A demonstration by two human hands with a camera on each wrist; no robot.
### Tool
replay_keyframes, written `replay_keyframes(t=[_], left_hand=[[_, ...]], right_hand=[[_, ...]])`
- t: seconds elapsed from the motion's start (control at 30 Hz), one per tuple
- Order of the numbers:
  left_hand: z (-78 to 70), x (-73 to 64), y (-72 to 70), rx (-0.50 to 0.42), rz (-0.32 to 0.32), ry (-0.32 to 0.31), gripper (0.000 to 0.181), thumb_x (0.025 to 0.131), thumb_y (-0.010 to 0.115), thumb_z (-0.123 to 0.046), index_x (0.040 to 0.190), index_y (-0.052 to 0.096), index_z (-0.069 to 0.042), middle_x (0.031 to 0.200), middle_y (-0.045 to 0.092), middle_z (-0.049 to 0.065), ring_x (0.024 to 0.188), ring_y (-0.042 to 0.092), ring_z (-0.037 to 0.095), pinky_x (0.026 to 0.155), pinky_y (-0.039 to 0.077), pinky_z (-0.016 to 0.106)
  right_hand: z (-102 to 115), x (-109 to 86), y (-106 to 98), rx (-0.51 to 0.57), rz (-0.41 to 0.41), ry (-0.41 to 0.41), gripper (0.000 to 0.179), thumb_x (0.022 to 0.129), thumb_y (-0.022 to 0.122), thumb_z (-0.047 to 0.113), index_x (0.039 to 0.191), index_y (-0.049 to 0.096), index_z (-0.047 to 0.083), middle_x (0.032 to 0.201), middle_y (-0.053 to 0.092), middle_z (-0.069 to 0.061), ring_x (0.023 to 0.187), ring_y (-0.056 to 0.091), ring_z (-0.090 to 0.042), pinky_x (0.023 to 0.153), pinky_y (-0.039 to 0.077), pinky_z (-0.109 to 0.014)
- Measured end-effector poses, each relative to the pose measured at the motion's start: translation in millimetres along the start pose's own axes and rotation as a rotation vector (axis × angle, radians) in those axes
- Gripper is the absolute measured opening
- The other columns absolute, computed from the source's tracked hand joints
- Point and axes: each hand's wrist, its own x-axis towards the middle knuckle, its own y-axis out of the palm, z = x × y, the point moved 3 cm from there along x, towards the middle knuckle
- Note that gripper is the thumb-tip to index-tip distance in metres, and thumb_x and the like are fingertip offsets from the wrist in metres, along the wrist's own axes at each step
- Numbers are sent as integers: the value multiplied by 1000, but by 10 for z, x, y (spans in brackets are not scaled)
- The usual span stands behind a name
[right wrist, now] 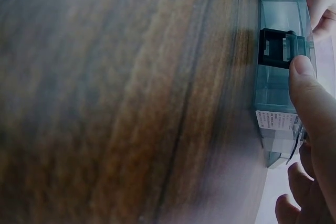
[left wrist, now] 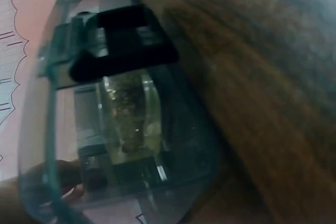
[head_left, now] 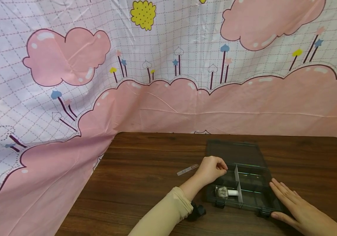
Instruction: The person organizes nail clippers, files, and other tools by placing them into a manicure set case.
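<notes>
A transparent dark-tinted divided box [head_left: 255,196] lies on the table with its lid [head_left: 233,152] folded back. In its front left compartment a nail polish bottle [head_left: 222,192], glittery with a white cap, lies on its side; the left wrist view shows the bottle [left wrist: 128,114] through the box wall. My left hand [head_left: 209,168] hovers at the back left compartment, fingers bent inward; I cannot tell whether they pinch anything. With fairly straight fingers, my right hand [head_left: 296,205] rests against the box's right side, its thumb [right wrist: 304,72] near a black latch [right wrist: 275,48].
Left of the box, a small clear strip [head_left: 187,169] with a reddish end lies on the wooden table [head_left: 133,183]. Two black latches line the box's front, one of them the left latch [head_left: 220,204]. A patterned pink cloth [head_left: 168,108] hangs behind the table.
</notes>
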Motion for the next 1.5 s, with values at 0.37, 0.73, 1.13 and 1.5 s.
replay_keyframes(t=[0.37,0.73,1.13,1.5], left_hand=[[20,-3,74,211,25,-10,11,87,68,-7,89,75,-16,78,64,-12,68,53,-4,60,40,9],[17,-11,115,297,85,-2,14,87,68,-8,94,74,-19,83,66,-13,72,55,-4,61,41,9],[20,23,97,285,125,12,15,84,68,-3,91,74,-15,82,67,-10,70,56,-2,61,41,10],[24,-63,-71,-25,52,85,8,86,70,-9,93,74,-9,78,65,-11,65,53,-6,60,43,9]], right_hand=[[4,-3,18,9,8,11,95,82,75,26,153,15,8,157,-1,6,136,-13,6,107,-11,-18],[8,-5,24,-22,-7,3,97,80,76,27,153,15,8,156,-4,10,135,-14,8,100,-10,-7],[-3,-16,48,15,-13,0,96,81,76,24,153,16,7,156,-5,9,136,-13,6,106,-12,-19],[0,-27,74,74,-1,30,93,83,74,23,153,16,8,157,-1,5,135,-13,6,111,-7,-47]])
